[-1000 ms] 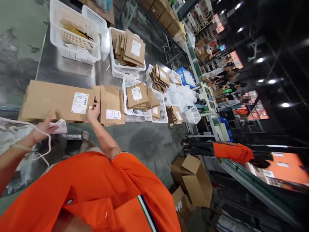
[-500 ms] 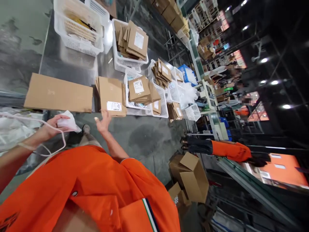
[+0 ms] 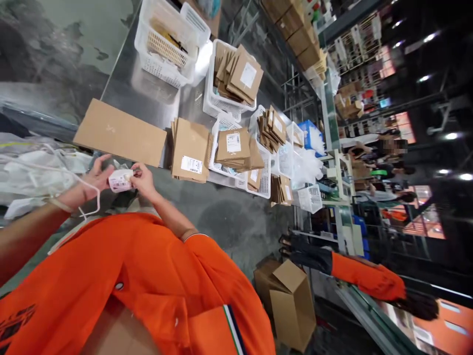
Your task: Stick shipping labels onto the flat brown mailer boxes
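A small white packet with a printed label (image 3: 120, 181) is held between my two hands, just off the table's near edge. My left hand (image 3: 94, 183) grips its left end, one finger reaching up beside it. At its right end my right hand (image 3: 144, 182) pinches the packet between thumb and fingers. Just beyond the hands lies a flat brown cardboard piece (image 3: 120, 132). To its right sits a stack of brown cardboard mailers (image 3: 192, 148), a printed label on the top one.
White plastic baskets (image 3: 166, 71) stand along the metal table (image 3: 121, 79), several holding labelled mailers (image 3: 246, 74). Clear plastic bags (image 3: 40, 172) are heaped at the left. An open carton (image 3: 291, 305) stands on the floor; a person in orange (image 3: 365, 276) is farther right.
My right hand has moved left from beside the mailer stack and taken hold of the packet. The packet now shows its printed label. The camera view has shifted.
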`<state>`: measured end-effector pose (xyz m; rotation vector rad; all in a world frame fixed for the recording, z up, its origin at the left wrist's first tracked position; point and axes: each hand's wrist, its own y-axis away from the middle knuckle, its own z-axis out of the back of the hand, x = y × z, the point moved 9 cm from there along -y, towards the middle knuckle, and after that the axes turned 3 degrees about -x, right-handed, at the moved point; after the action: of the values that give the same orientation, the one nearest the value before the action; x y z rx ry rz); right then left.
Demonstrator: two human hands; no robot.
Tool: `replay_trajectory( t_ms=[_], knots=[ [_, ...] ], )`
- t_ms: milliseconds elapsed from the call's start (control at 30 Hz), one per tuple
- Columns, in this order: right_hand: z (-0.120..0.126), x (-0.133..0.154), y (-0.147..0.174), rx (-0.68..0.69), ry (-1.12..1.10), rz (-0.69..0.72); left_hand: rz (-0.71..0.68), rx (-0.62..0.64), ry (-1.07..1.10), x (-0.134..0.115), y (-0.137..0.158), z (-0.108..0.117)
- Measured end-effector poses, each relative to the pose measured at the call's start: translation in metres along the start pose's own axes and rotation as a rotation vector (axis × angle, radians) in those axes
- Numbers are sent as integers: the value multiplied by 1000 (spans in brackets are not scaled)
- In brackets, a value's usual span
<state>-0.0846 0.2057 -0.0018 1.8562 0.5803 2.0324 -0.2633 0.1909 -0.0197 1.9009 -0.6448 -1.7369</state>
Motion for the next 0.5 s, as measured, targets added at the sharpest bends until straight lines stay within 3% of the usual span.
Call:
replay_trajectory(
  t_ms=[133, 367, 500],
  knots=[
    [4, 9, -14, -9, 17, 1, -8, 3, -17, -7, 0, -15],
    [23, 9, -28, -78, 38, 5, -12, -44, -157, -29, -36, -28],
    [45, 28, -37, -159, 240, 172, 57, 31, -216, -20, -54, -41]
  ],
)
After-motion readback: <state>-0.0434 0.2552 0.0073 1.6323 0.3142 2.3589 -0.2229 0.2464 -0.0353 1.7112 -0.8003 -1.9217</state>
